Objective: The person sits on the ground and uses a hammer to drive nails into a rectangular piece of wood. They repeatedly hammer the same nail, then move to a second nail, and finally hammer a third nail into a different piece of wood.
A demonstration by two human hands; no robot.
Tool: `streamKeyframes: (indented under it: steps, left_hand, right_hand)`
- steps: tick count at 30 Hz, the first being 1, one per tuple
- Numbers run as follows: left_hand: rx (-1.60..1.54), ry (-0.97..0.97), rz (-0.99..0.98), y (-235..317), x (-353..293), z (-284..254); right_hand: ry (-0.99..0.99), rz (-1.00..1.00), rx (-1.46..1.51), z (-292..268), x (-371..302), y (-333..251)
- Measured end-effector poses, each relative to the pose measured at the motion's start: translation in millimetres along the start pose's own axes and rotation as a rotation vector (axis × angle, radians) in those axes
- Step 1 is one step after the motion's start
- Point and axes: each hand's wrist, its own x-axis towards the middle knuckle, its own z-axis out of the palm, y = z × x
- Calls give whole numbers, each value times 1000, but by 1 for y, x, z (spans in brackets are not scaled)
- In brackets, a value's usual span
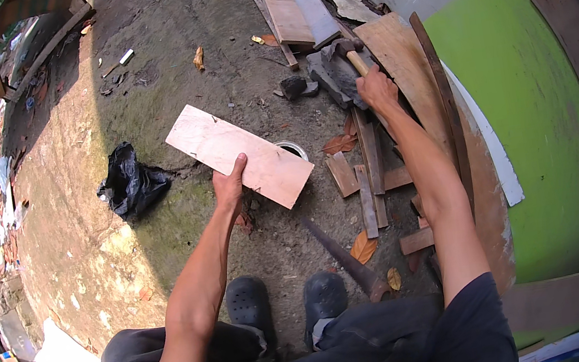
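Note:
My left hand (230, 181) grips a pale rectangular wooden board (204, 135) by its near edge, the thumb on top and the fingers hidden beneath. The board is held at a slant in front of me, with bent nails or dark marks on its face. My right hand (378, 89) is closed around the wooden handle of a hammer (358, 61). The hammer's dark head is over a grey rock (328, 76); whether they touch I cannot tell. Partly covered by the board is a round, light-rimmed object (300, 149). A handsaw (342, 254) lies on the ground near my feet.
Wood offcuts (370, 169) lie beneath my right forearm. Two joined boards (298, 15) rest beyond the rock. A black plastic bag (131, 182) lies to the left. Plywood (403, 66) and a green panel (528, 123) lean at the right. Dry leaves (364, 247) dot the ground.

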Motion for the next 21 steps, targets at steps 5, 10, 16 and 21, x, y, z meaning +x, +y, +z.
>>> streamKeyframes:
  steps: [5,10,16,21]
  left_hand:
    - [18,54,25,-6,-2,16]
    - [48,55,84,-4,-5,16]
    - [55,58,139,-6,-3,18]
    - [120,98,188,-6,1,18]
  right_hand:
    - [0,46,255,-17,-33,-4]
    - [-117,-70,642,-68,-118,-32]
    - [-317,-182,969,-94,-210,-47]
    - [-509,160,988,-71,-271,-89]
